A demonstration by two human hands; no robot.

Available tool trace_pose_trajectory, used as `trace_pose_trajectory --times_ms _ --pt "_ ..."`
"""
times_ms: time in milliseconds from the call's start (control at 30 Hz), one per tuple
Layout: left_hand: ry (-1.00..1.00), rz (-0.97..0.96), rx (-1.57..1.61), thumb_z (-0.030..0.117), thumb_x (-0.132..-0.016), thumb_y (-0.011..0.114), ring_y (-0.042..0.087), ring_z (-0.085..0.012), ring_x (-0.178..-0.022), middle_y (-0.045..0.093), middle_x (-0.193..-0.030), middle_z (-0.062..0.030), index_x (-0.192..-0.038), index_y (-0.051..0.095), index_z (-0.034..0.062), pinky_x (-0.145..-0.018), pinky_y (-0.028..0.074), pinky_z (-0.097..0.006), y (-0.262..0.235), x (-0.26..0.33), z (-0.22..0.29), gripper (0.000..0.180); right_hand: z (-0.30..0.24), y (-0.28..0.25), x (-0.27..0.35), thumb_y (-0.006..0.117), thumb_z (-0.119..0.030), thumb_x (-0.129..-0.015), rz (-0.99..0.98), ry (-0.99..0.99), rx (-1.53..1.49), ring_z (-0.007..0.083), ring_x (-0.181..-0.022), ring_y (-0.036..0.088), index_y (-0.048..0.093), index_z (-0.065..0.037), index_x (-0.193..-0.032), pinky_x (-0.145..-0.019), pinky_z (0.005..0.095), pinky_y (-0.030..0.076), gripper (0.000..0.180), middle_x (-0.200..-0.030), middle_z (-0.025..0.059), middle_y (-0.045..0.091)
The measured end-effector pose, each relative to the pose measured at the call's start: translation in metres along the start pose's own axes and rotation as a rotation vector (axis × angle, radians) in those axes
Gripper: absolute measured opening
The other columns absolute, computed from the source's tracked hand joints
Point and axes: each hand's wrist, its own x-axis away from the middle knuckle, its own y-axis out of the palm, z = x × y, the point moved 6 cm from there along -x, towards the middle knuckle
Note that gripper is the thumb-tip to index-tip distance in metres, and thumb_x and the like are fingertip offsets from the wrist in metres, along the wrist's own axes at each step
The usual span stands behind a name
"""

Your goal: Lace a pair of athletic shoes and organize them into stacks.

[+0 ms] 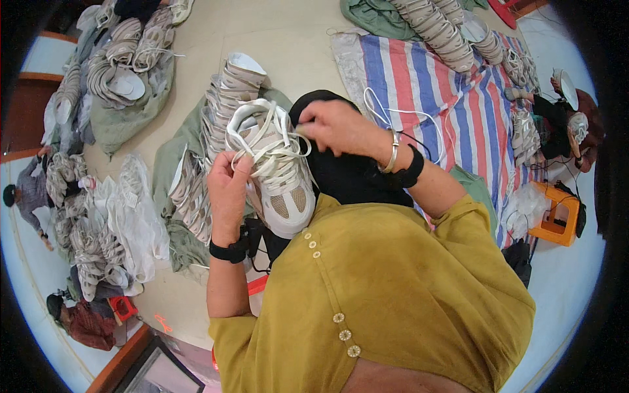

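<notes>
Pinches a lace on a white shoe at the black-clad lap with the left hand; curls the right hand alongside, grip too blurred to tell. Faces a tan floor, then shoe stacks at the far edge of a striped sheet.

beige floor | pale bluish wall right | orange stool right | red stool lower left

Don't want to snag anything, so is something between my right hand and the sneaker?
Nothing solid shows in between: your right hand is close beside the sneaker. Only the cream lace loops out toward that hand, on the sneaker's right side.
</notes>
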Motion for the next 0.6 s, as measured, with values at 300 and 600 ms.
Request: trace_pose_trajectory --times_ms 300,600 --pt "-0.248 -0.012 0.338 0.028 -0.092 0.056 0.048 -0.0058 -0.063 0.062 -0.081 -0.0003 -0.091 0.058 0.0073 -0.058 0.038 -0.020 -0.006 0.012 -0.009 0.021 0.014 0.016 -0.005 0.057 -0.015 -0.088 -0.226 0.001 -0.254 0.0055 -0.039 0.044 0.060 -0.001 -0.097 -0.036 0.0195 0.034 0.016 -0.057 0.0021 0.056" --pt "-0.415 -0.092 0.606 0.040 -0.095 0.045 0.049 -0.0098 -0.059 0.062 -0.091 -0.0078 -0.100 0.056 0.0074 -0.057 0.042 -0.024 -0.001 0.021 -0.004 0.035 0.015 0.026 -0.001 0.053 -0.018 -0.092 -0.011 -0.086 -0.071 0.0076 -0.039 0.047 0.058 -0.002 -0.087 -0.036 0.0218 0.037 0.018 -0.056 0.0025 0.055"
